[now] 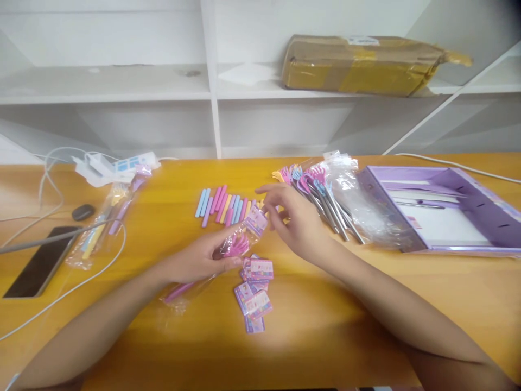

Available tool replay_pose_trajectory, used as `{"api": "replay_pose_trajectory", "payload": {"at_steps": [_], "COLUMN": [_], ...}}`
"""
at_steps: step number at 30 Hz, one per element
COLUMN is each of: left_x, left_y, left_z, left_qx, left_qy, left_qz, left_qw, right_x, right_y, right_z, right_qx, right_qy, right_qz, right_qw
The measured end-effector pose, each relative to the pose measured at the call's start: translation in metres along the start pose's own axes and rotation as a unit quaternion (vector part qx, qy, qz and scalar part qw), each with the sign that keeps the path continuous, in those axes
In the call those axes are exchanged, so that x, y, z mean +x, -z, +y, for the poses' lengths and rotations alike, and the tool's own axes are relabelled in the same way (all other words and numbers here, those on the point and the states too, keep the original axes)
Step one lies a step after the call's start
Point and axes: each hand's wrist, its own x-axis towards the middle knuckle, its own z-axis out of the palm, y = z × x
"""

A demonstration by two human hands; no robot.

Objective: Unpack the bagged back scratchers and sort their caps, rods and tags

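My left hand (pixel 203 258) is closed around a clear plastic bag with a pink back scratcher (pixel 236 245) in it. A small printed card (pixel 256 220) shows at the bag's upper end, and the pink handle (pixel 179 292) sticks out below my hand. Beside the card, my right hand (pixel 295 222) has its fingers bent but apart, with nothing visible in them. Several printed cards (pixel 258 304) lie loosely piled below my hands. Behind them are rows of pink, blue, purple and yellow tubes (pixel 222 203). Back scratchers with metal rods (pixel 325 201) lie to the right.
Clear plastic bags (pixel 372 212) lie beside a purple open box (pixel 413 236) holding a pen. At left are bagged back scratchers (pixel 100 222), a phone (pixel 40 263), a black earbud case (pixel 83 212), a power strip (pixel 134 162) and cables. A taped carton (pixel 362 68) sits on the shelf.
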Motion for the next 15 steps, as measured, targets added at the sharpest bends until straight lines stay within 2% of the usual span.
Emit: {"api": "replay_pose_trajectory", "payload": {"at_steps": [5, 9, 13, 15], "left_x": [-0.001, -0.001, 0.000, 0.000], "left_y": [0.001, 0.002, 0.002, 0.002], "left_z": [-0.005, -0.010, -0.007, -0.003], "left_qx": [-0.012, -0.003, -0.001, 0.003], "left_qy": [-0.003, 0.007, -0.003, -0.003], "left_qz": [0.021, 0.020, 0.011, 0.003], "left_qw": [1.000, 1.000, 1.000, 1.000], "right_x": [0.001, 0.004, 0.007, 0.009], "right_y": [0.007, 0.013, 0.015, 0.015], "right_z": [-0.005, -0.011, -0.012, -0.009], "right_qx": [0.010, 0.007, 0.075, 0.103], "right_qy": [0.007, -0.009, -0.006, -0.003], "right_qz": [0.038, -0.011, -0.074, -0.080], "right_qw": [0.999, 1.000, 0.994, 0.991]}}
